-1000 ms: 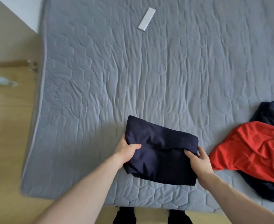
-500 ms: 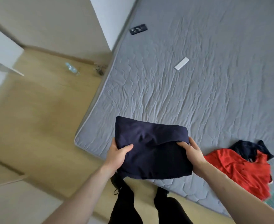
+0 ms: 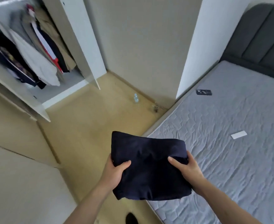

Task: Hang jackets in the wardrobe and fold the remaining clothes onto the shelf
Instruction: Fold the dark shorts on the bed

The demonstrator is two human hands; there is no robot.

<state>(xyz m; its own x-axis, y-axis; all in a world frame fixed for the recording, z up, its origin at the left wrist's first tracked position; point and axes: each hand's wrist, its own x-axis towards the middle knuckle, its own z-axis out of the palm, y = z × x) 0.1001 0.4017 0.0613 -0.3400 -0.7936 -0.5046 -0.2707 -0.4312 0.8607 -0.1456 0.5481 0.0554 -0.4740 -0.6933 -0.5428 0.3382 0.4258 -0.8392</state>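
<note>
Folded navy-blue cloth garment [image 3: 149, 165] held in the air over the near corner of the grey quilted mattress [image 3: 230, 143], gripped at its left edge by the left hand [image 3: 115, 172], at its right by the right hand [image 3: 185, 169], thumbs on top. Beyond the mattress, across the wooden floor [image 3: 87, 126], open white wardrobe [image 3: 36, 62] with hanging clothes.

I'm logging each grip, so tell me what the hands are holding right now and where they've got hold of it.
Both hands hold a folded dark navy garment: the left hand grips its left edge, the right hand its right edge, thumbs on top.
</note>
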